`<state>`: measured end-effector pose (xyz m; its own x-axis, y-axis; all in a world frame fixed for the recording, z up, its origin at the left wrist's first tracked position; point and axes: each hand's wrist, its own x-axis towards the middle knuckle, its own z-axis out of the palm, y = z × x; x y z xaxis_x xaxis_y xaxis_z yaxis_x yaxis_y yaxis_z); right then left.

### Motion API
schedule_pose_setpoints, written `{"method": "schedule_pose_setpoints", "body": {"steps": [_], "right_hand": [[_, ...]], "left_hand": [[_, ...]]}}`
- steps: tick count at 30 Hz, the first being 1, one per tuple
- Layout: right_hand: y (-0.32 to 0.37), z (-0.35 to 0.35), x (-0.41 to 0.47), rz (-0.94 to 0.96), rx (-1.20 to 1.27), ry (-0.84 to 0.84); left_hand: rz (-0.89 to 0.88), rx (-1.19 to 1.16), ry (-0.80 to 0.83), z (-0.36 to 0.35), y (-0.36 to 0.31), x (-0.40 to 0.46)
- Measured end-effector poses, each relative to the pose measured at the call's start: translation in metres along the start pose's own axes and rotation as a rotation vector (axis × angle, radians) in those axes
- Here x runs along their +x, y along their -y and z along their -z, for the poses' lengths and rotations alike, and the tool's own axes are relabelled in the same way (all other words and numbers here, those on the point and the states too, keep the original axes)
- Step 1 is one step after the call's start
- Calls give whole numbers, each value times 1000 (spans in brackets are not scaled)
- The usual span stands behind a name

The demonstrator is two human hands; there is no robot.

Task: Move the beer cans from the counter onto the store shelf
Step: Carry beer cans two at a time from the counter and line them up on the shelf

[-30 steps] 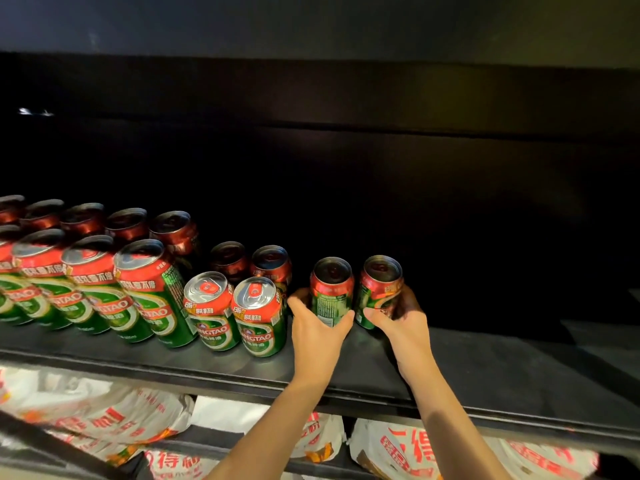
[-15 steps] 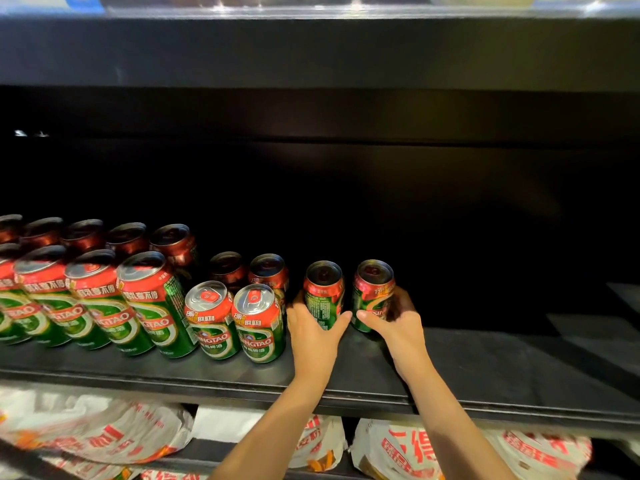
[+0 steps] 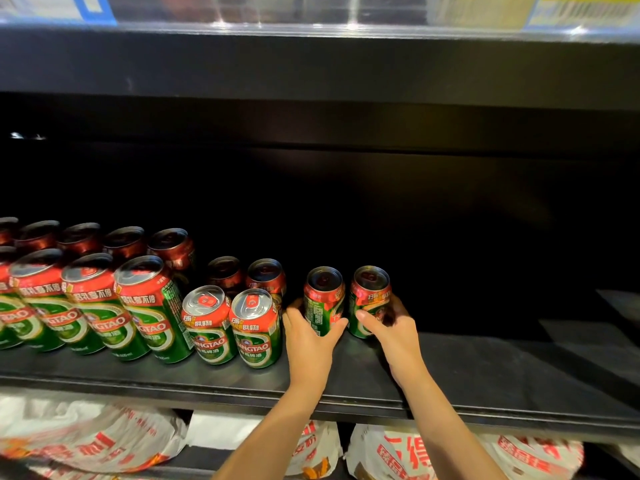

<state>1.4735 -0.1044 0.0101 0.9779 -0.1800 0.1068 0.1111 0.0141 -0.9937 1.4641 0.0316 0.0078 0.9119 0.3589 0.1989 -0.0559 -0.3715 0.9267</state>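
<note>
Two short green-and-red beer cans stand upright, deep on the black store shelf. My left hand grips the left can from the front, thumb on its right side. My right hand grips the right can, fingers wrapped round its far side. To their left stand two short cans at the front and two more behind them, then rows of tall cans reaching the left edge.
The shelf's right half is bare and dark, with a black back wall. An upper shelf edge hangs overhead. Below the shelf lie white bags with red print.
Both hands have pushed the two cans a little deeper into the shelf, still holding them. The camera has tilted up, bringing the upper shelf edge into view.
</note>
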Motion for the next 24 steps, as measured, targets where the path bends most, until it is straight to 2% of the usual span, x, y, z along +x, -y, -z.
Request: {"method": "schedule_pose_setpoints", "body": {"steps": [9, 15, 20, 24], "right_hand": [[-4, 2, 3, -19, -5, 12], [-6, 1, 5, -17, -43, -16], [-1, 0, 2, -10, -37, 8], [-1, 0, 1, -3, -37, 11]], "left_hand": [[-70, 82, 6, 0, 1, -2], [-12, -54, 46, 1, -3, -5], [-44, 90, 16, -1, -2, -3], [-73, 105, 12, 0, 0, -3]]}}
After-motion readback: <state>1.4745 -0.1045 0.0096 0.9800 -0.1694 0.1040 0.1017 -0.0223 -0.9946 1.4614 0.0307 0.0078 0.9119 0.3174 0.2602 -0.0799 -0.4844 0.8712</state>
